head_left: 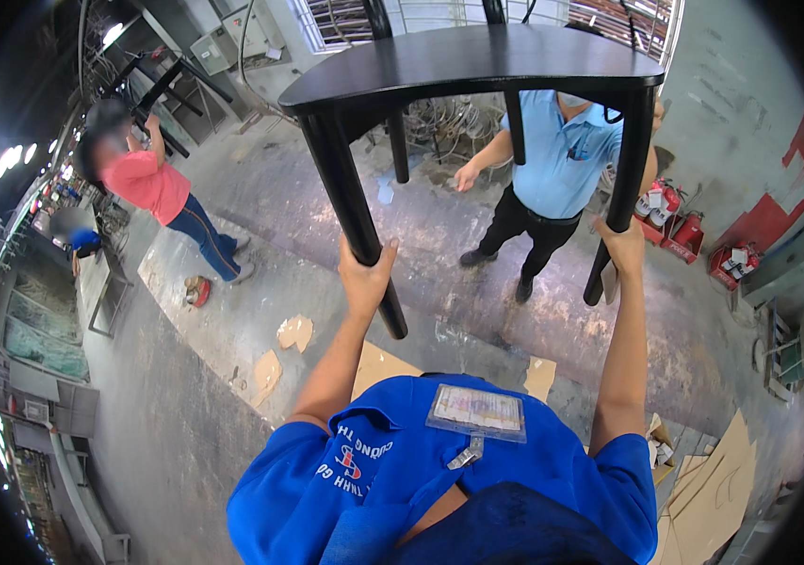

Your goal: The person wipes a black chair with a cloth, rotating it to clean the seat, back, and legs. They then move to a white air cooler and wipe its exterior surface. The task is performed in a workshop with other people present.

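A black wooden chair [477, 66] hangs in the air in front of me, its curved seat at the top and its legs pointing down. My left hand [366, 275] is wrapped round the near left leg, partway down it. Around the near right leg, my right hand [622, 247] is closed a little above the leg's foot. A pale flat piece [610, 282] shows beside that hand; whether it is held there I cannot tell. Beyond the seat, the two other legs hang free, and dark uprights run out of the picture's top.
A person in a light blue shirt [552, 165] stands just behind the chair. Another, in a coral shirt [143, 181], handles black furniture at left. Red fire extinguishers [689, 229] stand by the right wall. Cardboard sheets [717, 490] and torn scraps [295, 332] lie on the floor.
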`<state>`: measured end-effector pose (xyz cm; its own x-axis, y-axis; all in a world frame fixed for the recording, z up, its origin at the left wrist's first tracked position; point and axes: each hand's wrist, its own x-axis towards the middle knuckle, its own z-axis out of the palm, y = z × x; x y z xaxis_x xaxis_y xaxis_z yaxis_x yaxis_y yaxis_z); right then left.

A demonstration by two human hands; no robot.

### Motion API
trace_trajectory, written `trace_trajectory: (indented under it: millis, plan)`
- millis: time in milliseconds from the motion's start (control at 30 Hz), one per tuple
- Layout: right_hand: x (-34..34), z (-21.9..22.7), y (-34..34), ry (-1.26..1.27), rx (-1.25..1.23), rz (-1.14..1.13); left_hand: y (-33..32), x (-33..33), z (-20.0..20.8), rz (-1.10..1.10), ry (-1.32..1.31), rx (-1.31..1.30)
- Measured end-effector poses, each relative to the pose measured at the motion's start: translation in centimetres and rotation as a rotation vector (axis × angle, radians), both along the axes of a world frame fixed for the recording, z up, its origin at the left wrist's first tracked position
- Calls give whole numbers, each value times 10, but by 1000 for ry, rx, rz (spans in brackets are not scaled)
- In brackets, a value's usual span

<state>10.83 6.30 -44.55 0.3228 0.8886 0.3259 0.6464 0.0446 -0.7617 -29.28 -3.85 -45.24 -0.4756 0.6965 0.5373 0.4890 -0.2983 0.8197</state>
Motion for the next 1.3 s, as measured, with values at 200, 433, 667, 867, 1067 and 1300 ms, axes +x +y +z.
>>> trace_trajectory:
  millis: [200,433,667,867,1067,1300]
  plan:
    - [-7,-27,-4,-14,58,-84,18,0,-34,54,-84,19]
    - [-6,-41,8,-17,59,-63,13,-4,-47,126,-41,32]
    - [-26,-34,16,-63,119,-80,24,-19,-39,164,4,50]
    - [-40,-21,17,-25,116,-20,22,-25,-29,222,35,24]
    - [-55,-18,20,41,84,115,2,-28,-45,307,10,-130]
    - [-55,-79,-14,387,281,137,-34,-30,-106,603,303,-22]
